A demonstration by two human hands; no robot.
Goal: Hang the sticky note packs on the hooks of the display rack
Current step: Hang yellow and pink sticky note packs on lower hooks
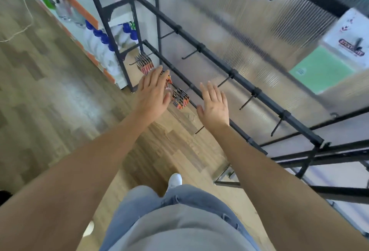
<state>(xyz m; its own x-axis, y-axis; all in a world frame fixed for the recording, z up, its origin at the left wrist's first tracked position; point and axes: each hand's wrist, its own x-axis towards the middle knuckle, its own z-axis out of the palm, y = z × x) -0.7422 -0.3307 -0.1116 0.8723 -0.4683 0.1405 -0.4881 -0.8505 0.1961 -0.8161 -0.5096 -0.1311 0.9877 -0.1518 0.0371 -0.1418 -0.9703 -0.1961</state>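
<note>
Head view: both your arms stretch toward the display rack (pixel 219 62). Your left hand (pixel 152 92), at 10 o'clock from centre, is flat with straight fingers and grips nothing. Its fingertips overlap a middle bunch of sticky note packs (pixel 169 79) hanging on the lower rail. A second bunch (pixel 144 64) hangs at 11 o'clock of that hand, and a third bunch (pixel 180 98) hangs between your hands. Your right hand (pixel 215 104), at 3 o'clock from centre, is also spread and empty, in front of the same rail. A larger green pack (pixel 323 69) hangs at the 2 o'clock edge. The upper rail's hooks (pixel 190 56) are bare. Blue-capped bottles (pixel 99 37) line a shelf at 10 o'clock.
</note>
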